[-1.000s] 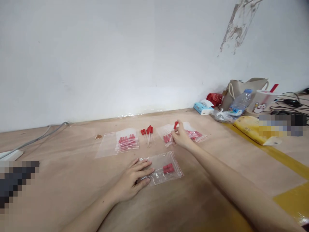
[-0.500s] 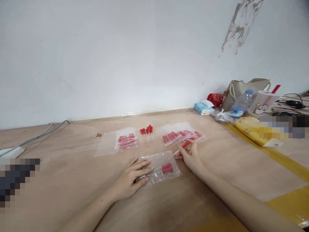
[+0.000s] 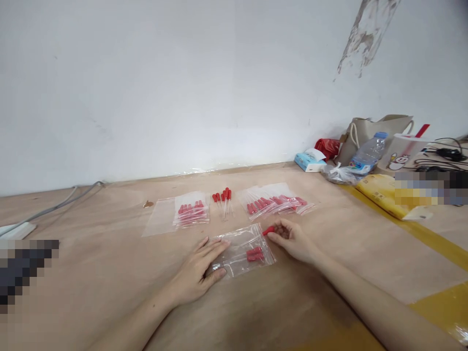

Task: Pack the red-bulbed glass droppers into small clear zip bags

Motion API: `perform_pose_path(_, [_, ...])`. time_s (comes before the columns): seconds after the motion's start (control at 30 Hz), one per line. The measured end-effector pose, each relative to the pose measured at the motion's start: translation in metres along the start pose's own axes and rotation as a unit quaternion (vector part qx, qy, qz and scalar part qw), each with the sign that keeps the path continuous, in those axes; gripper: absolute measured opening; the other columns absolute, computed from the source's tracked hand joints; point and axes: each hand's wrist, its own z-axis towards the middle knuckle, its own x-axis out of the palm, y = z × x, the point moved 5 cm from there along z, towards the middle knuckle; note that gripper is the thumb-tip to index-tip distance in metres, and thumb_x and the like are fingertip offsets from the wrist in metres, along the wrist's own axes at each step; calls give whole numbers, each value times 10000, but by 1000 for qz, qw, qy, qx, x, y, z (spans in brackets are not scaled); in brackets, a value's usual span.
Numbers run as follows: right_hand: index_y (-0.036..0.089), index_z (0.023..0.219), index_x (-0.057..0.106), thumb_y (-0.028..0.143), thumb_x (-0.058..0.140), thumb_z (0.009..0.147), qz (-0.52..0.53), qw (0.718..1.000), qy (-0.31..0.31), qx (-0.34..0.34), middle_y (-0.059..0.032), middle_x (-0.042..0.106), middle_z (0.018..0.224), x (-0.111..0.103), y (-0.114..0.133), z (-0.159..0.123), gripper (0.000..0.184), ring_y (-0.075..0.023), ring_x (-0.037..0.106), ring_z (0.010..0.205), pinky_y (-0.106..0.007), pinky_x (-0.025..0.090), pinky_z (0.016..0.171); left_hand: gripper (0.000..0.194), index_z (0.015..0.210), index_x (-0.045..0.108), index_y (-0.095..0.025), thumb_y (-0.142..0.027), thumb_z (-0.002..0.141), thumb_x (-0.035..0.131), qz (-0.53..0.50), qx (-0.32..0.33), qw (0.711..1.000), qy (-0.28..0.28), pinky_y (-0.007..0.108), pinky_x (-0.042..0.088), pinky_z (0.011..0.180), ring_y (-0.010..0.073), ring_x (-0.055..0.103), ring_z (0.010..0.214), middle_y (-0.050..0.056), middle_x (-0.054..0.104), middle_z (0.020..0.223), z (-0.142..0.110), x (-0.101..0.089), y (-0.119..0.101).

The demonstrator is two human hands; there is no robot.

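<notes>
A clear zip bag (image 3: 237, 268) lies flat on the table with red-bulbed droppers (image 3: 255, 254) inside, their bulbs toward its right end. My left hand (image 3: 201, 270) rests on the bag's left part, fingers stretched out and pressing it down. At the bag's right, upper corner, my right hand (image 3: 292, 239) pinches a dropper (image 3: 268, 230) by its red bulb. Its bulb is at the bag's edge and its tube seems to lie within the bag, though the tube is hard to make out. Several loose droppers (image 3: 223, 196) lie beyond the bag.
Filled zip bags sit in a left pile (image 3: 192, 212) and a right pile (image 3: 272, 200). An unfilled-looking bag (image 3: 159, 217) lies by the left pile. At right are tissues (image 3: 310, 161), a bottle (image 3: 369, 151), a cup (image 3: 402, 151) and a yellow packet (image 3: 383, 195).
My right hand has moved the dropper left and slightly down, so its tube has gone from the bag's edge to apparently inside. My left hand stays on the bag.
</notes>
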Motion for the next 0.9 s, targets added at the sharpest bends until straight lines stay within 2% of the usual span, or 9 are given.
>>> perform_pose_path(0.1, [208,794,626,323,641,689,-153,983,10,-100,-40,576,828,-3,11,2,156,-186,531,806,-354,438,750,504,1369,250,-276,-367,902,416,-3,1,1000,3,454,202,1072,207,331,1266,25,399,1363,0,0,-1])
perform_pose_path(0.17, [232,810,659,286,658,681,-193,972,17,-136,-48,572,914,0,14,4,139,-208,505,922,-379,398,841,494,1365,263,-277,-362,902,415,-7,3,1000,2,458,202,1070,212,343,1259,27,413,1354,0,0,-2])
perform_pose_path(0.3, [287,845,693,294,635,715,-245,957,40,-149,-50,557,1021,12,15,5,142,-221,479,1006,-413,347,902,495,1363,271,-278,-355,899,425,-8,3,1000,0,455,203,1069,212,347,1256,27,413,1353,2,-1,-2])
perform_pose_path(0.43, [334,904,682,257,512,799,-305,935,85,-159,-41,529,1148,20,18,-1,214,-236,446,1077,-465,307,917,461,1348,311,-289,-358,904,414,-2,4,1000,9,457,198,1069,209,338,1262,24,404,1360,2,-1,-3])
perform_pose_path(0.53, [273,871,683,217,515,771,-289,943,52,-156,-56,577,1062,12,25,1,203,-219,495,998,-414,362,871,396,1308,378,-335,-358,912,396,6,7,1000,20,479,184,1065,213,324,1271,6,375,1378,2,-1,-3])
perform_pose_path(0.63, [202,768,669,197,511,743,-256,961,-13,-106,-44,627,793,3,31,19,161,-172,557,754,-312,430,706,358,1273,416,-374,-350,916,390,10,7,999,33,495,190,1056,213,317,1274,-7,370,1381,1,0,-3])
perform_pose_path(0.7, [180,748,648,193,510,732,-237,968,-19,-82,-25,626,694,7,36,38,139,-148,556,648,-270,427,631,354,1268,420,-381,-348,917,389,9,7,999,32,499,192,1054,213,316,1275,-7,372,1379,1,-1,-3])
perform_pose_path(0.8, [155,788,613,208,550,712,-244,967,-41,-66,-27,628,679,27,45,73,112,-141,568,647,-252,423,643,361,1276,412,-375,-353,917,387,8,5,999,33,494,187,1059,208,309,1279,-8,371,1380,1,0,-3])
perform_pose_path(0.9, [135,913,572,310,583,714,-257,961,-91,-39,-46,627,732,53,49,107,266,-160,579,726,-267,423,693,363,1277,412,-372,-352,916,385,10,1,999,40,486,177,1065,204,297,1285,-15,364,1384,1,2,-2])
